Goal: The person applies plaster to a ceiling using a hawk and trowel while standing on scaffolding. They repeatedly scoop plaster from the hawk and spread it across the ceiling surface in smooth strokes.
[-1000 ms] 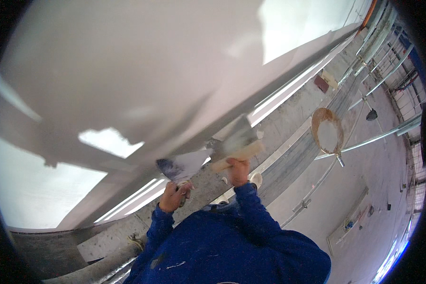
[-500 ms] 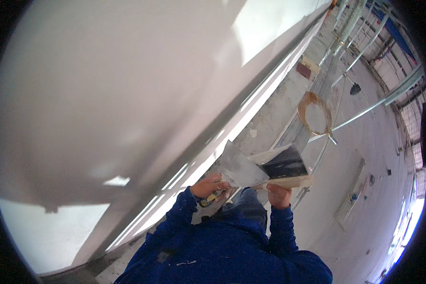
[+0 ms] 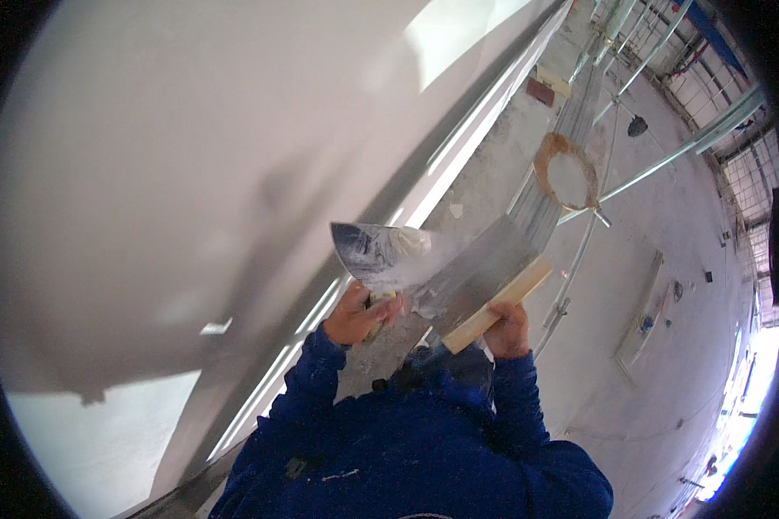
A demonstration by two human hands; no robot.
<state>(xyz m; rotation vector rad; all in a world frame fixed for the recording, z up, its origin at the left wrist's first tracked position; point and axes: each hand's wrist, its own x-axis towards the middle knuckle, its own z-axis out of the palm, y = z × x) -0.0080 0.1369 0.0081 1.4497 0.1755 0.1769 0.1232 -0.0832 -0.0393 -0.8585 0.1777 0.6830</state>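
Note:
My left hand (image 3: 351, 313) is closed on the handle of a putty knife, whose broad metal blade (image 3: 363, 253) is tilted and smeared with white compound. My right hand (image 3: 507, 329) grips the wooden bar of a wide steel taping knife (image 3: 485, 277), its blade lying slanted toward the middle of the view. The two blades are close together, with a blurred pale patch between their edges. A large pale grey wall (image 3: 147, 156), crossed by shadows and sunlit patches, stands on my left.
A grey plank walkway (image 3: 571, 112) runs ahead beside the wall, with a stained round lid or bucket (image 3: 545, 164) and a reddish block (image 3: 539, 91). Metal scaffold tubes (image 3: 658, 169) cross on the right. Far below is a concrete floor (image 3: 640, 415) with scattered items.
The putty knife's blade has moved up and left and turned to show a dark, smeared face. The wide knife has tilted steeper. The view has shifted along the wall since a second ago.

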